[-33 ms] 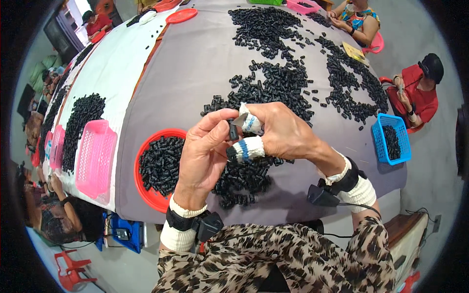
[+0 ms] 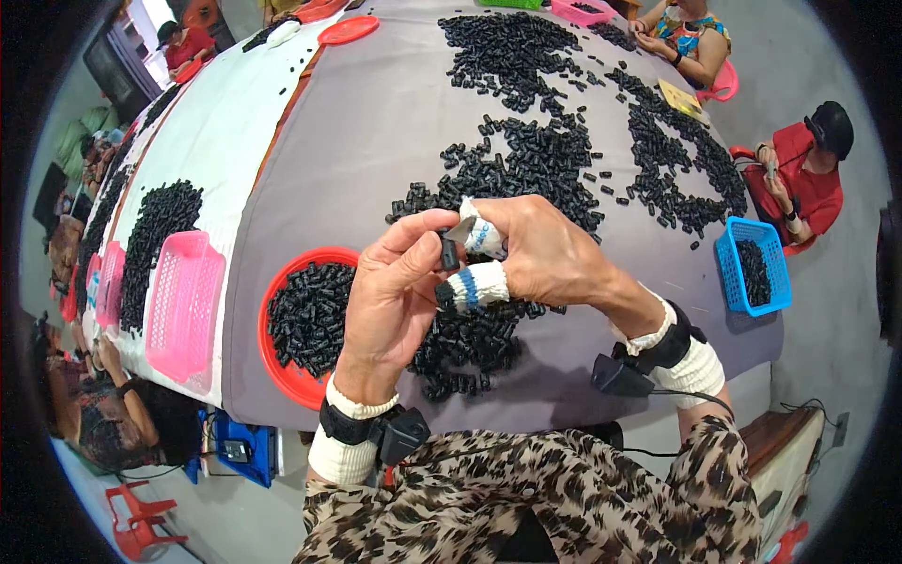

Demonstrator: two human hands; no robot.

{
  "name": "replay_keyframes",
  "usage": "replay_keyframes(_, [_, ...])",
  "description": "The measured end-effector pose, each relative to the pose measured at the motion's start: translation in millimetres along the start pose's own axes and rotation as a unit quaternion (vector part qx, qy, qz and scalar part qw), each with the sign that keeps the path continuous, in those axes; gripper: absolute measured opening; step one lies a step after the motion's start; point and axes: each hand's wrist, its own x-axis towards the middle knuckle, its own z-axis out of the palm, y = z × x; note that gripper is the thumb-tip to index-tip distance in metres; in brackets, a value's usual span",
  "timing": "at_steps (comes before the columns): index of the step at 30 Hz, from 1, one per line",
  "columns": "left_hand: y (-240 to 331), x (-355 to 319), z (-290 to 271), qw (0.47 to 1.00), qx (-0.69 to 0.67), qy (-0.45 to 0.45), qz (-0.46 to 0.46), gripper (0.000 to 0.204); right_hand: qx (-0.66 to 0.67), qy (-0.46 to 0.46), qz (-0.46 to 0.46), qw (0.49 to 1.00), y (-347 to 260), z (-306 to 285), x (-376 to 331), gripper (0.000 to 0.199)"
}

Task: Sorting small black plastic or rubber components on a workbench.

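Between thumb and fingers, my left hand pinches a small black cylindrical piece upright over the table. My right hand meets it from the right, closed around a small grey blade-like tool whose edge touches or nearly touches the top of the piece. Most of that tool is hidden by the fingers. White cloth covers wrap my right thumb and a finger; the finger's cover has blue stripes. Below and beyond both hands spreads a big heap of similar black pieces.
A red basin full of black pieces stands left of my hands. Farther left is a pink basket; at the right edge, a blue basket holds more pieces. Several people sit around the table, one in red at right.
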Motion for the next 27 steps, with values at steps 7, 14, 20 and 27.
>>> replay_keyframes(7, [0.1,-0.2,0.7,1.0,0.008,-0.02,-0.017,0.023,0.007,-0.017,-0.007,1.0,5.2,-0.6,-0.6,0.038])
replay_keyframes(14, [-1.0,-1.3,1.8,0.999,0.044,0.016,-0.01,0.023,0.015,-0.036,-0.01,0.999,4.3,0.0,-0.9,0.035])
replay_keyframes(20, [-1.6,-1.8,0.7,0.999,0.043,0.017,-0.012,0.022,0.01,-0.036,-0.013,0.999,6.4,1.9,-0.5,0.035])
replay_keyframes(27, [-2.8,-3.5,0.4,0.999,0.044,0.029,-0.012,0.02,0.023,-0.055,-0.003,0.998,3.6,2.4,-2.3,0.032])
